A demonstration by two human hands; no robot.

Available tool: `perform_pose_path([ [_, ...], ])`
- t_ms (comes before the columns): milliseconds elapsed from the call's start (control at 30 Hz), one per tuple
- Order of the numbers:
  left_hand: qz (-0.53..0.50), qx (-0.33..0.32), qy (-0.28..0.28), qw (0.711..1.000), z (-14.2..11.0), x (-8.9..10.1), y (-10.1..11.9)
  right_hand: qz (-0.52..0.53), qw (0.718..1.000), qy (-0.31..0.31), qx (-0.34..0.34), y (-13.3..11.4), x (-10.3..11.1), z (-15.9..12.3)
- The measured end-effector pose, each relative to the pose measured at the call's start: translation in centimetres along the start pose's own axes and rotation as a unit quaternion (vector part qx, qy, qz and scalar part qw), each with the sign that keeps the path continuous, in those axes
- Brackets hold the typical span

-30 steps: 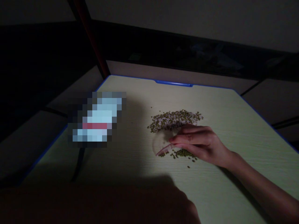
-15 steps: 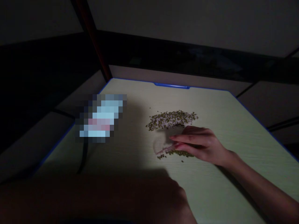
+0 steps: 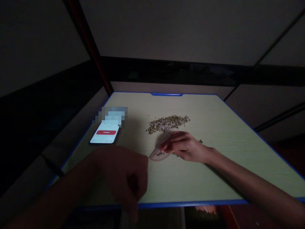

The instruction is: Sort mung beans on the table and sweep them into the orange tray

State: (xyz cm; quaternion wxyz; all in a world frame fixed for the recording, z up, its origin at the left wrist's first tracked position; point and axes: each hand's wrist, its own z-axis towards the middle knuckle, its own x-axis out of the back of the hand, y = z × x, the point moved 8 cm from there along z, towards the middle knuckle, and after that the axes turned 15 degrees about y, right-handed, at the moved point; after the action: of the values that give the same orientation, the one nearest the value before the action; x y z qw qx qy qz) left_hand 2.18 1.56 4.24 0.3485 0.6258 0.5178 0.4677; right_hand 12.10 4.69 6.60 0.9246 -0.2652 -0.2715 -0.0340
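Observation:
My right hand (image 3: 182,144) is closed on a clear, half-round plastic piece that looks like a protractor (image 3: 158,156), held by its right part and tilted against the table. Just beyond the hand lies a spread of small green beans (image 3: 170,122) mixed with pale grains. A few more beans (image 3: 200,141) show beside the right wrist; others are mostly covered by the hand. In the dim foreground, my left hand (image 3: 126,175) hangs over the table's near edge with its fingers bent inward. Whether anything is in those fingers is hidden.
A lit phone (image 3: 103,135) lies at the left of the pale, blue-edged table (image 3: 238,159). A blue handle strip (image 3: 166,94) marks the far edge. Below the near edge, a dim container (image 3: 164,218) shows partly under my left hand.
My view has shifted, bringing the near table edge in. The right hand has turned the protractor and drawn it left and toward me. The left hand has moved left; its bent fingers now show.

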Motion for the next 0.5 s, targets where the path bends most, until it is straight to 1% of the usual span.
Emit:
perform_pose_path([
  [100, -0.038, 0.003, -0.03, 0.999, 0.0, 1.2, -1.4, 0.01, 0.999, -0.033, -0.029, -0.2, -0.6, -0.5],
  [167, -0.069, 0.011, -0.036, 0.997, 0.6, 1.8, -2.5, 0.013, 0.998, -0.041, -0.051, -0.3, -0.3, -1.2],
  [233, -0.118, 0.006, -0.004, 0.993, 1.4, 2.6, -3.1, 0.005, 0.997, -0.038, -0.067, -0.5, 0.6, -2.0],
  [267, -0.14, -0.001, 0.002, 0.99, 1.7, 2.8, -3.4, -0.001, 0.997, -0.034, -0.072, -0.7, 1.1, -2.5],
  [400, -0.177, -0.019, 0.001, 0.984, 2.4, 3.2, -4.5, -0.019, 0.995, -0.021, -0.092, -1.4, 3.0, -4.3],
  [500, -0.192, -0.035, 0.005, 0.981, 2.7, 3.5, -5.4, -0.035, 0.995, -0.01, -0.091, -2.0, 4.1, -5.2],
])
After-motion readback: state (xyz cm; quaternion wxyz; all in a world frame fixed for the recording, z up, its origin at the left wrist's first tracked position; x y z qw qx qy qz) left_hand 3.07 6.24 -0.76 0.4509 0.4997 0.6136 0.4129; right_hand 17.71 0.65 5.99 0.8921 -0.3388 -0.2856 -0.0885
